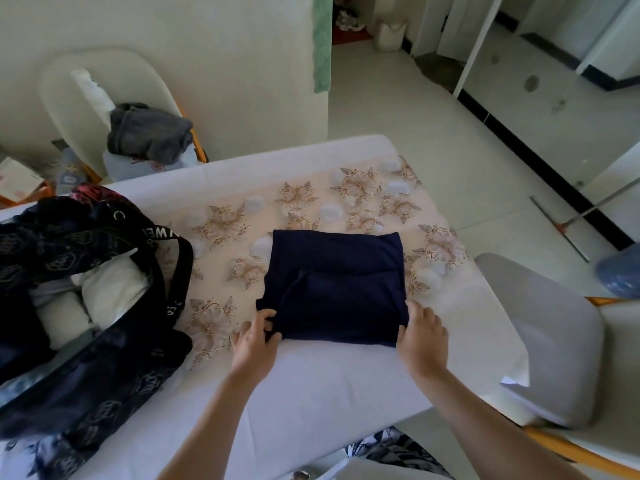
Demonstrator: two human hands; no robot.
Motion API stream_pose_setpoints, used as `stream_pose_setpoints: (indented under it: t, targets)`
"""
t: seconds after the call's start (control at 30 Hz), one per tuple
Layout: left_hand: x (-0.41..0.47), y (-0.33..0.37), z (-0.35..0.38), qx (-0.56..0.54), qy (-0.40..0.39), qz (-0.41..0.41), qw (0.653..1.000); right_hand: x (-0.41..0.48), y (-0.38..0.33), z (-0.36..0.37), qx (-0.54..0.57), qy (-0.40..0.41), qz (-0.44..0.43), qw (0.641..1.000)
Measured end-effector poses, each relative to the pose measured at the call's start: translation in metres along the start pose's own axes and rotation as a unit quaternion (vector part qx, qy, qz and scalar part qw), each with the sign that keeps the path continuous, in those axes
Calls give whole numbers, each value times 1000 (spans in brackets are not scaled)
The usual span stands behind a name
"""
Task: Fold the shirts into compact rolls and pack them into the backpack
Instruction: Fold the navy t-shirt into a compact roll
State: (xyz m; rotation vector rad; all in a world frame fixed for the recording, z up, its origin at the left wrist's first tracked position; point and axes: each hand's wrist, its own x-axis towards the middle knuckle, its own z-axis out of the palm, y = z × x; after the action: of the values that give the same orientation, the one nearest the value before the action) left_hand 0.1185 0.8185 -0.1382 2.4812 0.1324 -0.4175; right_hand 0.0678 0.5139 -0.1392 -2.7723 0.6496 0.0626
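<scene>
A table (329, 393) covered with a flower-printed cloth is seen, and an open dark backpack (104, 393) is laid on its left side. A navy shirt (336, 282), folded into a rectangle, is spread flat at the table's centre, apart from the backpack. White fabric rolls (114, 289) are packed inside the backpack. The shirt's near-left corner is pinched by the left hand (254, 344), and its near-right corner is gripped by the right hand (422, 337). On the backpack's strap (180, 271) only the letters "WE" can be read.

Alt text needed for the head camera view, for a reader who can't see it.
A left hand and right hand grip the near corners of a folded navy shirt lying on a table with a floral cloth. Left of it an open dark backpack holds white rolls; a grey garment sits on a chair behind.
</scene>
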Motion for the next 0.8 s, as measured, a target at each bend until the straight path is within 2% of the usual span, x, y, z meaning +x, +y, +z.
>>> stream_pose_setpoints:
  t: [0.07, 0.17, 0.2, 0.27, 0.4, 0.47, 0.5, 0.57, 0.63, 0.7, 0.73, 0.8]
  targets:
    - [-4, 3, 3, 47, 11, 3, 999, -9, -2, 3, 0, 24, -109, 994]
    - [-1, 2, 1, 46, 50, -8, 998, -18, -8, 5, -52, -88, -228, 968]
    - [0, 4, -3, 21, 61, -9, 998, -17, -8, 7, -69, -120, -231, 963]
    - [0, 9, -12, -6, 80, -4, 997, -10, -7, 7, -66, -128, -215, 966]
    - [-2, -2, -20, 69, 87, 30, 993, -1, -1, 4, -71, -122, -235, 962]
    - [-7, -7, -15, 98, 65, 21, 993, -1, 1, -1, -92, -160, -240, 953]
    - [-10, -5, -12, 111, 78, 26, 990, -1, 1, -3, -104, -178, -244, 948]
    - [-12, 9, -3, 128, 143, 75, 979, 2, -3, -7, -97, -159, -256, 949]
    - [-6, 34, 7, 123, 176, 177, 960, 7, -10, -8, -66, -86, -286, 952]
    - [6, 58, 14, 158, 128, 280, 938, 19, -19, -6, -67, -31, -321, 944]
    - [14, 64, 20, 201, 85, 292, 931, 26, -24, -5, -72, -42, -326, 942]
    - [29, 66, 28, 291, -23, 227, 929, 40, -30, -5, -73, -110, -304, 943]
